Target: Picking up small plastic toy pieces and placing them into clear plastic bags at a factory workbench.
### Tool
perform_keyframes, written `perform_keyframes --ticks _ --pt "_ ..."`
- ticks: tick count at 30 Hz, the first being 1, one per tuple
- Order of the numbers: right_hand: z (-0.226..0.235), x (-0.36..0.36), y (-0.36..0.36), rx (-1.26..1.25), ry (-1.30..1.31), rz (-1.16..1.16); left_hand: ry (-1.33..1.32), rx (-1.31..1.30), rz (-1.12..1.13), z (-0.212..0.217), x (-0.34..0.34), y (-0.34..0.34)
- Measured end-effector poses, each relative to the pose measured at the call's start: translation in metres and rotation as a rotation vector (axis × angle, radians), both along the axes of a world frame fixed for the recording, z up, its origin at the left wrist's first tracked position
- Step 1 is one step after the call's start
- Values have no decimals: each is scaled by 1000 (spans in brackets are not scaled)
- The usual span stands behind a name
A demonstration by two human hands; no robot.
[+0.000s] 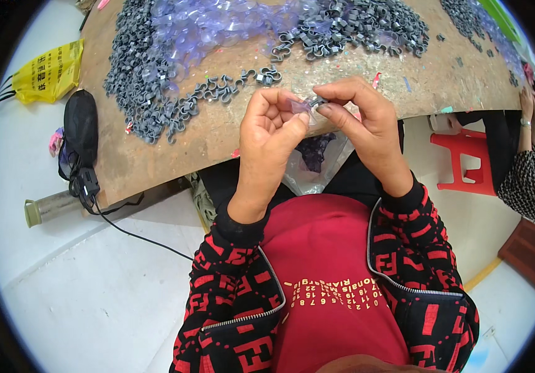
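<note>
Above the near edge of the table, my left hand [266, 129] pinches a clear purple plastic piece [301, 107] that looks like a suction cup. My right hand [367, 123] grips a small grey plastic clip [319, 101] between thumb and forefinger. The two pieces meet between my fingertips; whether they are joined I cannot make out. Beyond my hands lie a heap of grey curved clips [367, 28] and a heap of similar purple cups [211, 25]. More grey clips [137, 81] spread along the left side, with a loose trail reaching toward my hands.
A worn wooden table [218, 127] curves in front of me. Below its edge, a clear plastic bag [336, 163] hangs by my lap. Left are a yellow bag [50, 71], a black pouch [81, 127] and a cable. Right are a red stool [466, 161] and another person's arm [527, 130].
</note>
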State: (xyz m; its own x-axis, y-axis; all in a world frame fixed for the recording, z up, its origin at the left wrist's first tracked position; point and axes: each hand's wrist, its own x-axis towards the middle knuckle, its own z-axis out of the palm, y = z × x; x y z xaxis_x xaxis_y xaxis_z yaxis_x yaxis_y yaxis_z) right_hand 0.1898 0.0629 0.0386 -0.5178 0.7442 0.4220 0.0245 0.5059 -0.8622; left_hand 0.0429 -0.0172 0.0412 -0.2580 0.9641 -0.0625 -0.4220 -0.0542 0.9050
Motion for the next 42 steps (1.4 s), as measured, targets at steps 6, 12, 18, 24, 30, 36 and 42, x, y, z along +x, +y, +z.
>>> perform_keyframes --ticks 6,12,18,24,30,36,42 --pt "-4 -1 0 365 -140 -103 103 -56 31 1 1 0" --pt "-3 0 16 666 -158 -25 147 -103 11 2 -2 4" --pt "7 9 24 785 -166 115 57 -106 -40 -8 -2 6" --pt "-11 11 -7 -478 14 11 943 273 280 -13 7 2" --pt "-10 2 8 194 -184 43 641 104 185 -13 -3 2" --pt "8 -14 17 874 -182 173 -89 -38 -66 -21 -18 2" --pt "5 -3 3 359 -226 40 298 -16 -20 -8 -19 -1"
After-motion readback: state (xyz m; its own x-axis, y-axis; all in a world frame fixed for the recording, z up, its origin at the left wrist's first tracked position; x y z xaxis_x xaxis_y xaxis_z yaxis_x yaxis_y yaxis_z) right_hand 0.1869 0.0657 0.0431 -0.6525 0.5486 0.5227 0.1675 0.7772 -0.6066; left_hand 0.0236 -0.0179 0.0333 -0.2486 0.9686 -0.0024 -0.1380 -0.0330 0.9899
